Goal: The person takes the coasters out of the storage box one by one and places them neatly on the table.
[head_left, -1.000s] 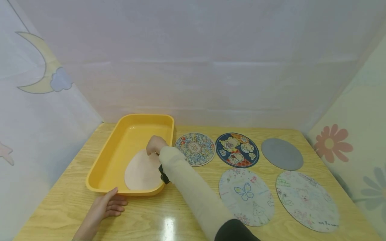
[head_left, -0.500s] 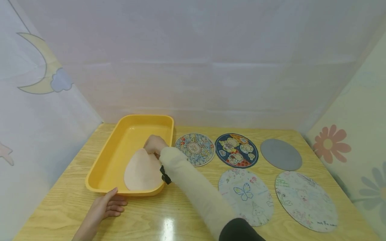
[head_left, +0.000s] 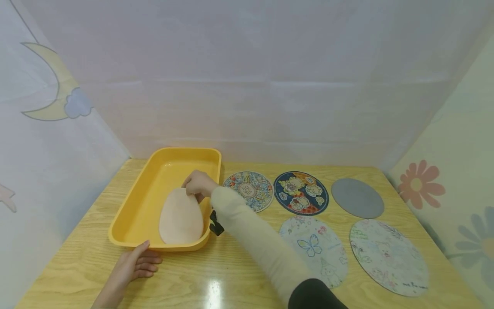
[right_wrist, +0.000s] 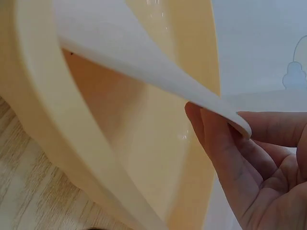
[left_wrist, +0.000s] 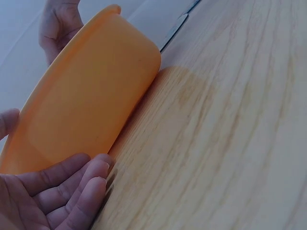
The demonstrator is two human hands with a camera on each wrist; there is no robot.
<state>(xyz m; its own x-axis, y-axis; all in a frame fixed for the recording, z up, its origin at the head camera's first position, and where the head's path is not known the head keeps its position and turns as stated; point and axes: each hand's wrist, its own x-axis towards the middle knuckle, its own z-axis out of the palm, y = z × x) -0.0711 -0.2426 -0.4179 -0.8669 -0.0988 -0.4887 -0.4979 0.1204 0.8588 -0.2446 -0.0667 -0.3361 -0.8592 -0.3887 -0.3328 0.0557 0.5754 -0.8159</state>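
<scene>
My right hand (head_left: pixel 199 183) pinches the far edge of a pale, thin round mat (head_left: pixel 180 221) inside the yellow tray (head_left: pixel 218 171). In the right wrist view the mat (right_wrist: pixel 129 48) is lifted and tilted, its edge between thumb and fingers (right_wrist: pixel 223 139). At the tray's near left, my left hand (head_left: pixel 135 262) grips the rim, the thumb over it and the fingers against the outer wall. The left wrist view has those fingers (left_wrist: pixel 72 191) low on the tray's side (left_wrist: pixel 91 96). The mat's underside is mostly hidden.
Right of the tray, several round mats lie flat on the wooden table (head_left: pixel 185 287): a colourful patterned one (head_left: pixel 248 191), a dark blue one with bears (head_left: pixel 301 193), a grey one (head_left: pixel 357 198), a butterfly one (head_left: pixel 313 251) and another drawn-on one (head_left: pixel 389 257). Fabric walls surround the table.
My right hand has tilted the pale mat's far edge upward, so the mat looks narrower, and the right forearm has shifted slightly right. My left hand has stayed at the tray's rim.
</scene>
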